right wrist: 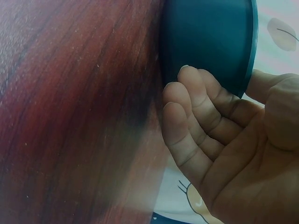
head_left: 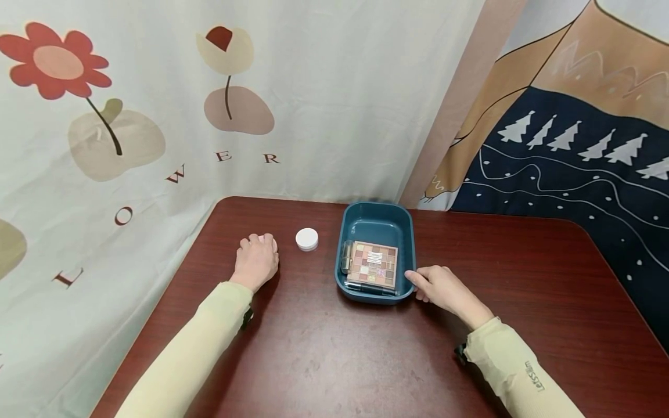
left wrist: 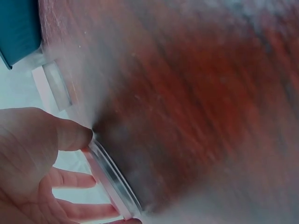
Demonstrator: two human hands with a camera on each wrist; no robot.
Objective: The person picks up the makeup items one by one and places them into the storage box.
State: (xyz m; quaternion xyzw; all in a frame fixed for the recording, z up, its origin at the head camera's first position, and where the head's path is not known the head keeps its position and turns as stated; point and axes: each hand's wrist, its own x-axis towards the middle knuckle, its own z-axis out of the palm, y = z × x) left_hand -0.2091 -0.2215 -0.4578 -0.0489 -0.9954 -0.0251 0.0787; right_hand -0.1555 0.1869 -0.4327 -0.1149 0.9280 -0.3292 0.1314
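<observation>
Watching remotely, I see the pink case [left wrist: 112, 178] near the left edge of the tabletop [head_left: 303, 354], pinched by the left hand's [head_left: 256, 261] fingers; rightward, past the white jar [head_left: 306, 238], lies the tray [head_left: 380, 231], long axis pointing away, rim pinched by the right hand's [head_left: 441, 287] fingers.

A pink-lidded container [left wrist: 106, 178] with a clear rim beneath its lid is held at its edge by the left hand [head_left: 256, 262], low over the far left part of the tabletop [head_left: 324, 354]; whether it touches the surface cannot be told. The hand hides most of it from above. Well to its right, a deep blue plastic bin [head_left: 378, 231], rectangular with rounded corners, stands upright and open-topped. The right hand [head_left: 443, 284] pinches its near right rim. Cosmetics, including a flat eyeshadow palette [head_left: 371, 270], occupy its near half.
</observation>
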